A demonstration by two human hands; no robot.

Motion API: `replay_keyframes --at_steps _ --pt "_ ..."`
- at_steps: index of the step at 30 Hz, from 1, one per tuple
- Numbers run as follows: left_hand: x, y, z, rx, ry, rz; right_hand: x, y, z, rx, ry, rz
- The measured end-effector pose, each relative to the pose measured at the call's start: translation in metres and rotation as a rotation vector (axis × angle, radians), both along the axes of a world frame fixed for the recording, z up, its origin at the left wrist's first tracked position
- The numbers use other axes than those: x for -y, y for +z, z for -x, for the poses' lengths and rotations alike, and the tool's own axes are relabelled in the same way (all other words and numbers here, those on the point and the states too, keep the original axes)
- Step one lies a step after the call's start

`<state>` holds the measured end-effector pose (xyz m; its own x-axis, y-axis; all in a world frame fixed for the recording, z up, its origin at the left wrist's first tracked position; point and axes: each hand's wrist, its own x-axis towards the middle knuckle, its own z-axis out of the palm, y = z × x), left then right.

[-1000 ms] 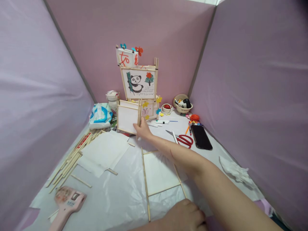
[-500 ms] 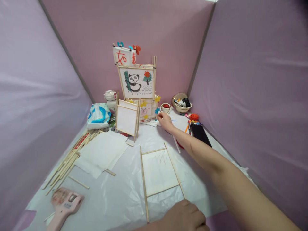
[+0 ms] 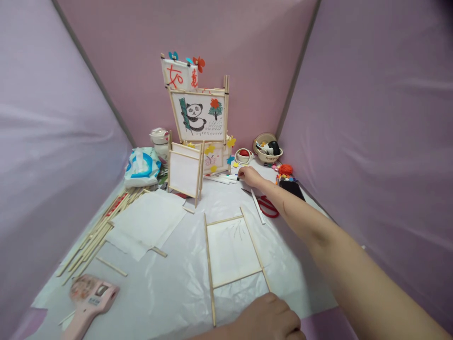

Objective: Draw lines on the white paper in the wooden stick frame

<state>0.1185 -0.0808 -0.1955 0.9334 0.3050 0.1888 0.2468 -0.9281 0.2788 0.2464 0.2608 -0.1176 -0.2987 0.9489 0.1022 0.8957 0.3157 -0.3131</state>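
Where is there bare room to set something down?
Between the pink glue gun and the flat stick frame, and between that frame and the right forearm. It's crowded farther back, around the right hand, markers and scissors.

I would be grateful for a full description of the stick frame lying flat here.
The stick frame looks wooden: two long side sticks joined by two crosspieces, with white paper filling the space between. Faint thin strokes mark the paper's upper right. It lies flat on the table covering, side sticks running past both crosspieces. The left hand hides the right stick's near end; its grip is unclear.
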Motion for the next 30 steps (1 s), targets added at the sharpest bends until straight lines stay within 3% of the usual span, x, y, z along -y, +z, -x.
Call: replay_keyframes --at_steps 8,17,22,26,30 --pt "0.001 0.001 0.001 0.018 -0.002 0.024 0.01 0.011 -0.002 0.03 0.091 0.098" --pt "-0.002 0.001 0.0 -0.008 -0.014 0.058 0.012 0.019 0.004 0.077 0.067 0.174" --pt "-0.002 0.003 0.0 -0.002 -0.022 0.051 0.017 0.021 0.002 0.044 -0.015 0.154" --pt "-0.003 0.003 -0.002 0.029 -0.018 0.034 0.039 0.024 -0.008 -0.07 -0.108 0.069" --pt "-0.002 0.004 -0.001 0.081 -0.018 0.012 0.091 0.034 -0.022 -0.237 -0.115 0.013"
